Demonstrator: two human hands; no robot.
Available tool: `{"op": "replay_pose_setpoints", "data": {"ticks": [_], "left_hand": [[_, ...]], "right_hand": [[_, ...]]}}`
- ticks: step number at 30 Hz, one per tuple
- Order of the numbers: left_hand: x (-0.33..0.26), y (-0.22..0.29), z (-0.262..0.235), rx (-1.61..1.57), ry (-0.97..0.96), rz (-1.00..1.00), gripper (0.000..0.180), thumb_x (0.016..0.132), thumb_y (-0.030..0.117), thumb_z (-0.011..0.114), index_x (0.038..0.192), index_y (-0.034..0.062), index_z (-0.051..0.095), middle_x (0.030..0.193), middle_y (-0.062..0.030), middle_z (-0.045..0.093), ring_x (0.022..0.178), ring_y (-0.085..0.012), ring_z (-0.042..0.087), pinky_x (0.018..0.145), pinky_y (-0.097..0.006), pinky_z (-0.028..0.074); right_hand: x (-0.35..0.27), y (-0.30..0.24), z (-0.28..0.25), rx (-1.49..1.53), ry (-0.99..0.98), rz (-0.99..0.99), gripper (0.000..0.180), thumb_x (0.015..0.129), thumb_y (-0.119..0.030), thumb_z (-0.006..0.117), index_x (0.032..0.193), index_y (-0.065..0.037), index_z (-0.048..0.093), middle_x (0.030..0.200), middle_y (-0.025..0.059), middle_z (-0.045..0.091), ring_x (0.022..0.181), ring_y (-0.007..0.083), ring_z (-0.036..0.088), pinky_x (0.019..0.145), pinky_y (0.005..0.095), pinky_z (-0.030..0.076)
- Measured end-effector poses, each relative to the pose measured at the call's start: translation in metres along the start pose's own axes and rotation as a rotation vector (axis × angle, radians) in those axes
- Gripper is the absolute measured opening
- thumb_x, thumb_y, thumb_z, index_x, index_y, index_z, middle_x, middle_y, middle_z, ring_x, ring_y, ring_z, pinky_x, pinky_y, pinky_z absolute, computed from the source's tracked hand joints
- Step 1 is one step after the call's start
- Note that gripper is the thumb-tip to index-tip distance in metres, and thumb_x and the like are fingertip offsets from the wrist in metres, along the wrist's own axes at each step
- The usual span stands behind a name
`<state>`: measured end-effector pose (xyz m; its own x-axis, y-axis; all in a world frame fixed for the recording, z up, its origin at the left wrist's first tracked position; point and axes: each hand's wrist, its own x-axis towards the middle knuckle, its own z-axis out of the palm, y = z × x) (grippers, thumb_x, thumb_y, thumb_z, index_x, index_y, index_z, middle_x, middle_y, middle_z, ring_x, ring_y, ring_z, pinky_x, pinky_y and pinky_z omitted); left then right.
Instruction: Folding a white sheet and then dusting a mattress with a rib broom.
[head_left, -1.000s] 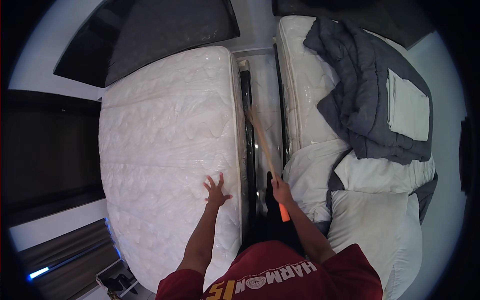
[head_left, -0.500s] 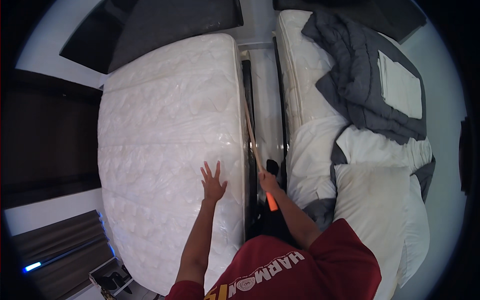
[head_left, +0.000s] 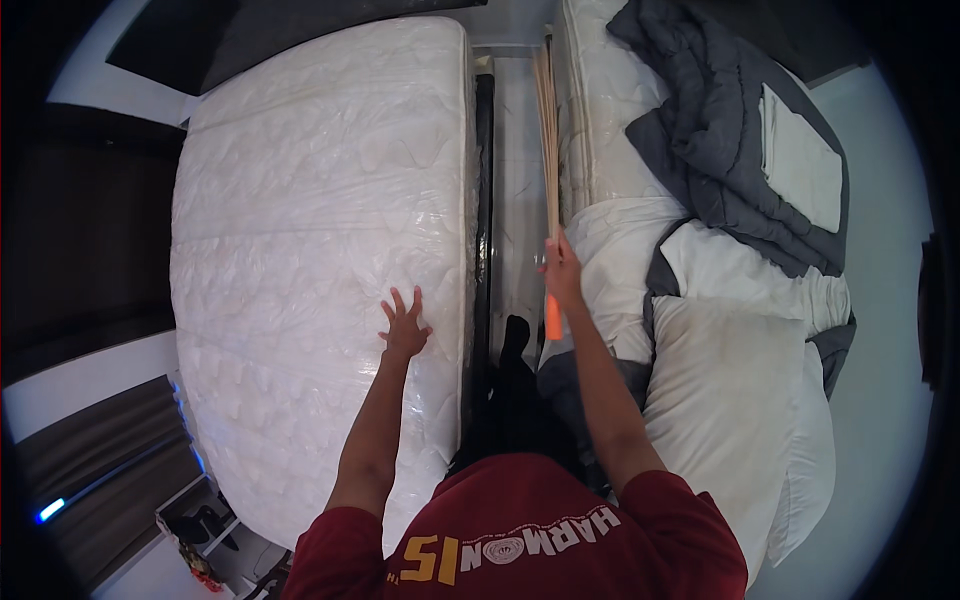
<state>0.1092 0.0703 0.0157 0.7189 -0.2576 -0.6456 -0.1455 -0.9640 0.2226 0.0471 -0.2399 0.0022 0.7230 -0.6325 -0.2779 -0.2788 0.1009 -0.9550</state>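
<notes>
My right hand [head_left: 563, 272] is closed round a stick broom [head_left: 550, 150], a bundle of thin tan sticks with an orange handle end [head_left: 554, 318]. Its sticks point away from me, over the right side of the narrow gap and along the edge of the right-hand bed. With fingers spread, my left hand [head_left: 405, 325] rests on the white plastic-covered mattress [head_left: 310, 240] on the left, near its inner side. It holds nothing.
A tiled floor strip [head_left: 515, 180] runs between the two beds, where my dark-socked foot [head_left: 516, 335] stands. On the right bed lie a grey comforter [head_left: 700, 150], a folded white cloth [head_left: 800, 165] and white pillows [head_left: 725, 400]. Dark headboards [head_left: 270, 40] rise beyond.
My right hand has lifted the broom and swung it from the left bed's side across to the right bed's edge. My left hand stays spread on the mattress. The view has shifted forward.
</notes>
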Motion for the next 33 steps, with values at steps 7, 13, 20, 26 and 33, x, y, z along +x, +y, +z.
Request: {"op": "replay_pose_setpoints", "data": {"ticks": [7, 13, 20, 26, 33], "left_hand": [[0.001, -0.007, 0.007, 0.032, 0.0, -0.026, 0.097, 0.075, 0.028, 0.074, 0.146, 0.0374, 0.009, 0.153, -0.015, -0.009, 0.137, -0.0491, -0.002, 0.082, -0.081, 0.029], [0.008, 0.003, 0.002, 0.047, -0.047, -0.018, 0.099, 0.074, 0.029, 0.074, 0.146, 0.0364, 0.007, 0.153, -0.0154, -0.008, 0.137, -0.0498, -0.001, 0.082, -0.08, 0.031], [0.007, 0.001, -0.003, 0.104, -0.079, -0.068, 0.097, 0.076, 0.03, 0.073, 0.146, 0.0362, 0.006, 0.153, -0.0158, -0.009, 0.137, -0.0486, 0.0, 0.083, -0.078, 0.032], [0.014, 0.007, -0.002, 0.121, -0.11, -0.045, 0.098, 0.076, 0.031, 0.073, 0.146, 0.0358, 0.005, 0.153, -0.0161, -0.009, 0.137, -0.0485, 0.0, 0.084, -0.078, 0.032], [0.012, 0.008, -0.004, 0.121, -0.111, -0.078, 0.098, 0.076, 0.03, 0.073, 0.146, 0.0354, 0.006, 0.153, -0.0156, -0.01, 0.137, -0.0481, -0.002, 0.085, -0.079, 0.03]], "right_hand": [[-0.11, 0.089, 0.064, -0.402, -0.363, -0.031, 0.036, 0.093, -0.022, 0.048, 0.125, -0.005, 0.052, 0.095, 0.0289, 0.06, 0.087, 0.04, 0.063, 0.071, 0.044, 0.05], [-0.073, 0.103, -0.038, -0.248, -0.102, -0.028, 0.041, 0.096, -0.026, 0.048, 0.133, -0.008, 0.047, 0.075, 0.0079, 0.059, 0.056, 0.0104, 0.053, 0.05, 0.0286, 0.046], [-0.04, 0.049, 0.059, -0.07, 0.009, 0.108, 0.023, 0.095, -0.02, 0.047, 0.099, 0.0, 0.058, 0.07, 0.0143, 0.057, 0.061, 0.0232, 0.061, 0.052, 0.035, 0.048], [-0.068, 0.091, 0.063, -0.412, -0.247, 0.061, 0.035, 0.093, -0.026, 0.047, 0.119, -0.004, 0.055, 0.094, 0.0267, 0.061, 0.091, 0.041, 0.06, 0.077, 0.0465, 0.05], [-0.03, 0.042, 0.033, -0.2, 0.127, 0.258, 0.041, 0.097, -0.022, 0.043, 0.134, -0.004, 0.042, 0.084, 0.0226, 0.063, 0.067, 0.0316, 0.059, 0.065, 0.0377, 0.048]]}}
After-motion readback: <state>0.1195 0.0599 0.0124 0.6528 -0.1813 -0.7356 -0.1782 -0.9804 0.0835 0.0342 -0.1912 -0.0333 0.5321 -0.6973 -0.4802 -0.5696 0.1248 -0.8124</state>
